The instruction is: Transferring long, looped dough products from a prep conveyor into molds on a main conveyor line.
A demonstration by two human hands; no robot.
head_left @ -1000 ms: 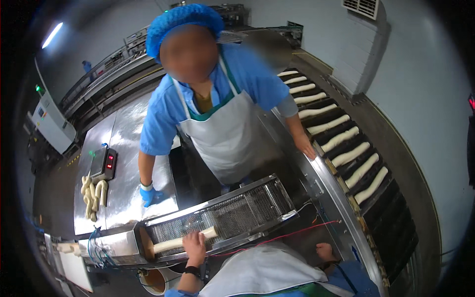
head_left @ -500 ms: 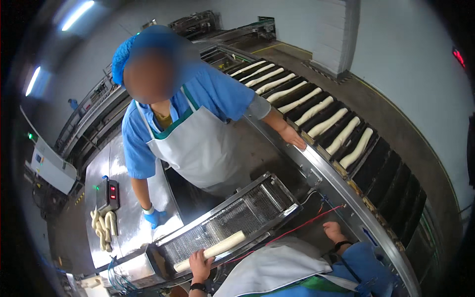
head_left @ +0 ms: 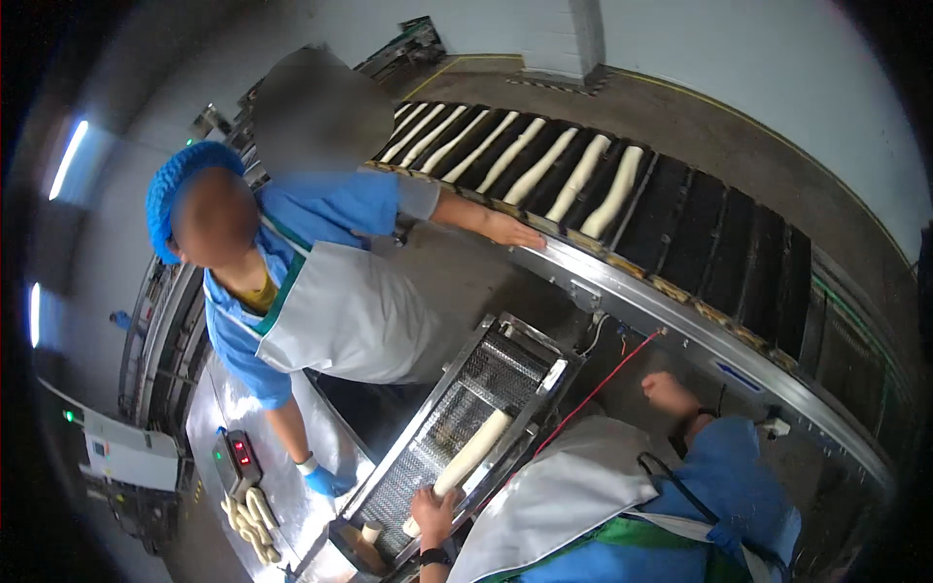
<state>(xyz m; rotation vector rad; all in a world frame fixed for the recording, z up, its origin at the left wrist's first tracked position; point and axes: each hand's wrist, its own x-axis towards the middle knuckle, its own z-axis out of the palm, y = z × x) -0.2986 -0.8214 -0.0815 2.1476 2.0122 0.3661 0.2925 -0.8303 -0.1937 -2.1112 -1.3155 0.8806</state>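
Observation:
A long pale dough stick lies lengthwise on the short metal mesh conveyor in front of me. My left hand is closed round its near part, and a bit of the dough shows below the fingers. Close to that hand, the end of another dough piece shows at the machine's outlet. My right hand hovers between the mesh conveyor and the long conveyor's rail, its fingers curled and nothing seen in them.
Black trays line the long conveyor, several holding dough sticks. Opposite me a co-worker in a blue cap rests one hand on the metal rail, the other, gloved, on a steel table. A scale and dough scraps lie there. A red cable runs alongside.
The view has turned to the right. The dough stick now points more away from me, with my left hand still on it. Another dough end has appeared at the machine's outlet.

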